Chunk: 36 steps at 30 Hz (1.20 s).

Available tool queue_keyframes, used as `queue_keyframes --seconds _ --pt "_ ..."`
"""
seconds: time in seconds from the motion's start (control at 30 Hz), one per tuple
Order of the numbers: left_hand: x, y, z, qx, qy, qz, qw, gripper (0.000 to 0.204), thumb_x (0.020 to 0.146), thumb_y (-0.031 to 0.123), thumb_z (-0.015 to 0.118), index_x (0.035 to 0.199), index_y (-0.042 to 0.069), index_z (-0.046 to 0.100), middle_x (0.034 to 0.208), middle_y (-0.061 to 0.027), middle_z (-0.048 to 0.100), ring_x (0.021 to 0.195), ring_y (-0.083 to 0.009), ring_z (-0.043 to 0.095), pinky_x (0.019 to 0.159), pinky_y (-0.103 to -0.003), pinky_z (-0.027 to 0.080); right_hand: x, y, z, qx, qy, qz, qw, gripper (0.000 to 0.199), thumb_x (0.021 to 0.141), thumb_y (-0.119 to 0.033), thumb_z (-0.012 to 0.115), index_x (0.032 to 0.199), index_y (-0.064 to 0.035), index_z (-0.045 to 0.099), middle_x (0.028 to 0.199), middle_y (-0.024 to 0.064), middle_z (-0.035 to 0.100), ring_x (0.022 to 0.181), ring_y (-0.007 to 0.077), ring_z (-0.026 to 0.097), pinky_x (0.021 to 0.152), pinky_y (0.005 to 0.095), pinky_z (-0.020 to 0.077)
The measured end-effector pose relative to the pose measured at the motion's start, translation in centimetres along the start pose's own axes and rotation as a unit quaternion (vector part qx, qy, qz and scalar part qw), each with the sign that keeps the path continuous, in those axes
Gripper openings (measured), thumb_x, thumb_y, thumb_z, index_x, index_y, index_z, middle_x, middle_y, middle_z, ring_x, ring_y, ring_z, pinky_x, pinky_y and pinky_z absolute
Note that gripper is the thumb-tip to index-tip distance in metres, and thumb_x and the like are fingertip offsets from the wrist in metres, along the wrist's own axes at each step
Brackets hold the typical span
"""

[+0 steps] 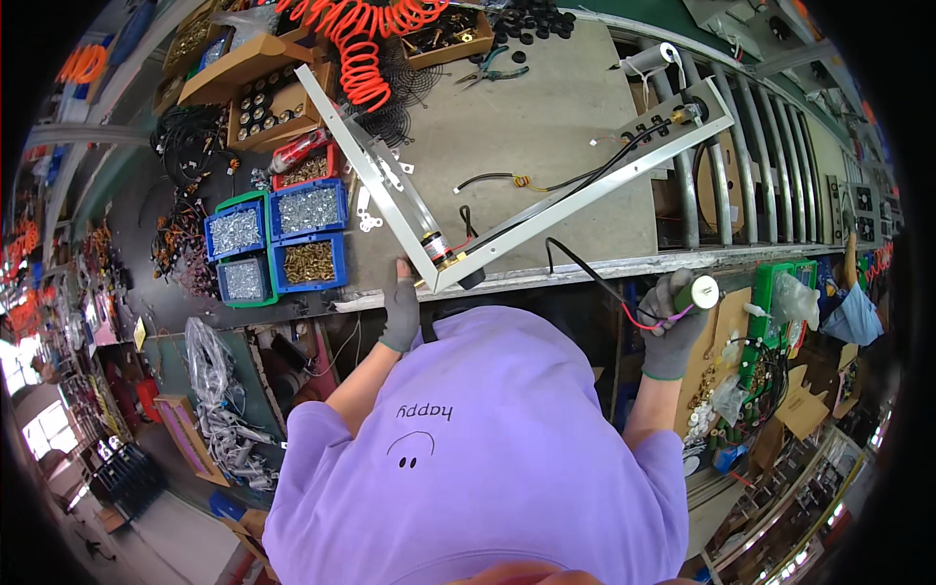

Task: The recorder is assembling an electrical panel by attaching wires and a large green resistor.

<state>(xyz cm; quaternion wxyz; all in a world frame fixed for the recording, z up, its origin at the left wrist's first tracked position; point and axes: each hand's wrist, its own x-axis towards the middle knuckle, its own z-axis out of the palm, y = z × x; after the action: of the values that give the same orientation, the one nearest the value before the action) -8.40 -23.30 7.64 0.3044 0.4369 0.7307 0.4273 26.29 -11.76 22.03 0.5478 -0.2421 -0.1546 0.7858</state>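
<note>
My left hand point(398, 314), in a grey glove with a bare fingertip, grips the near corner of an L-shaped light-grey metal frame point(570, 210). Some of its fingers are hidden. The frame lies on the worktable point(526, 107), its corner jutting over the front edge. Inside that corner sits a small dark cylindrical part point(433, 246) with brass fittings; a black cable point(609, 164) runs along the right arm. Off to the right, past the table edge, my gloved right hand point(669, 322) is closed around a green cylinder with a pale round end point(704, 292), trailing red, purple and black wires.
Blue bins point(310, 261) of screws and small fittings stand left of the frame. Behind are an open cardboard box point(278, 112), a coiled orange air hose point(361, 73) and pliers point(487, 70). Metal rollers point(746, 156) lie right; green crates point(770, 312) stand nearer, beside another person's sleeve point(853, 314).
</note>
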Motion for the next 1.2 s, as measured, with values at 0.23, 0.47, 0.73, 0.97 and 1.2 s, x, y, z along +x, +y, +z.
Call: queue_keyframes --seconds 0.23,0.47,0.73,0.97,1.2 --pt "5.5 -4.1 2.9 -0.449 0.048 -0.259 0.854 0.045 0.096 0.042 0.034 0.118 0.007 0.050 0.098 -0.0061 0.057 0.082 -0.0165 0.060 0.073 -0.037 0.051 3.7 -1.3 2.9 -0.140 -0.044 0.047 0.988 0.052 0.095 -0.045 0.033 0.119 -0.0013 0.051 0.047 0.0028 0.039 0.034 0.0088 0.028 0.033 0.0221 0.0259" --pt "13.8 -6.0 4.2 -0.498 0.081 -0.179 0.844 0.034 0.094 0.040 0.040 0.104 0.011 0.054 0.083 -0.0039 0.057 0.068 -0.0158 0.058 0.061 -0.035 0.050 7.7 -0.9 6.6 -0.244 -0.071 0.089 0.963 0.058 0.093 -0.040 0.037 0.137 -0.0025 0.032 0.052 0.0031 0.046 0.036 0.0076 0.032 0.033 0.0208 0.0289" --pt "21.5 -11.1 3.4 -0.584 0.034 -0.127 0.801 0.031 0.092 0.040 0.042 0.098 0.013 0.055 0.078 -0.0029 0.056 0.064 -0.0155 0.056 0.059 -0.034 0.049 9.4 -0.8 7.7 -0.208 -0.092 0.137 0.964 0.046 0.094 -0.030 0.040 0.130 -0.0025 0.045 0.062 -0.0030 0.045 0.039 0.0028 0.031 0.035 0.0166 0.0279" --pt "24.2 -6.0 2.2 -0.680 0.071 -0.503 0.529 0.025 0.089 0.040 0.048 0.084 0.016 0.054 0.069 -0.0007 0.053 0.056 -0.0158 0.051 0.055 -0.031 0.047 7.9 -1.0 4.4 -0.182 -0.011 0.104 0.978 0.051 0.090 -0.039 0.045 0.117 0.0042 0.053 0.057 -0.0009 0.047 0.039 0.0054 0.038 0.034 0.0189 0.0279" --pt "13.0 3.1 0.7 -0.579 -0.014 -0.198 0.791 0.058 0.086 0.059 0.046 0.090 0.002 0.058 0.061 -0.0043 0.053 0.053 -0.0207 0.054 0.060 -0.033 0.048 5.3 -0.2 1.2 -0.033 -0.014 0.115 0.993 0.055 0.096 -0.043 0.031 0.116 0.0034 0.053 0.044 0.0020 0.036 0.032 0.0075 0.024 0.031 0.0225 0.0240"
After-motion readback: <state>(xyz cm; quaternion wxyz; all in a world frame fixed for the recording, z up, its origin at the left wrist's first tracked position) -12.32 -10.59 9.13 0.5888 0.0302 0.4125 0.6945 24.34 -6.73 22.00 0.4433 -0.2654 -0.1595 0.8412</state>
